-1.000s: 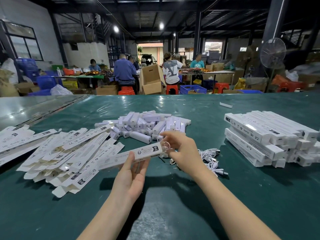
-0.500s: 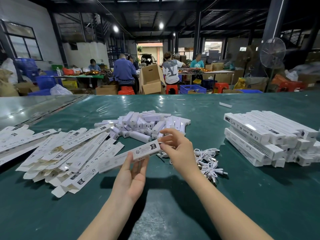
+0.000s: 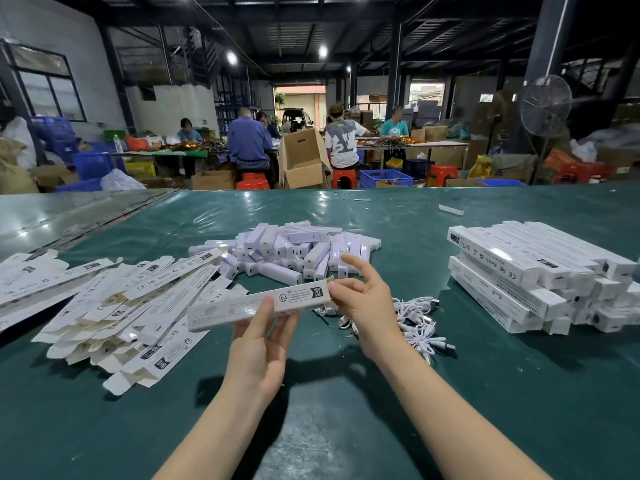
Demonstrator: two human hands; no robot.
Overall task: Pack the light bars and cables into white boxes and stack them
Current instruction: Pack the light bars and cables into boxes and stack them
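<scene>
My left hand (image 3: 260, 344) holds a long white box (image 3: 242, 308) from below, above the green table (image 3: 346, 427). My right hand (image 3: 363, 299) pinches the box's right end, its index finger raised. A heap of white light bars (image 3: 294, 251) lies just beyond the box. Coiled white cables (image 3: 419, 323) lie to the right of my right hand. Flat unfolded white boxes (image 3: 114, 299) are spread at the left. Packed white boxes (image 3: 530, 271) are stacked at the right.
A small white piece (image 3: 451, 209) lies far back on the table. A grey sheet (image 3: 52, 220) covers the table's left back part. Beyond the table, several people sit at work tables among cardboard boxes (image 3: 301, 161), crates and a standing fan (image 3: 545, 105).
Both hands have lifted the box slightly toward me. The cable loop seen at the box's right end a second ago is no longer visible; my right hand now pinches that end.
</scene>
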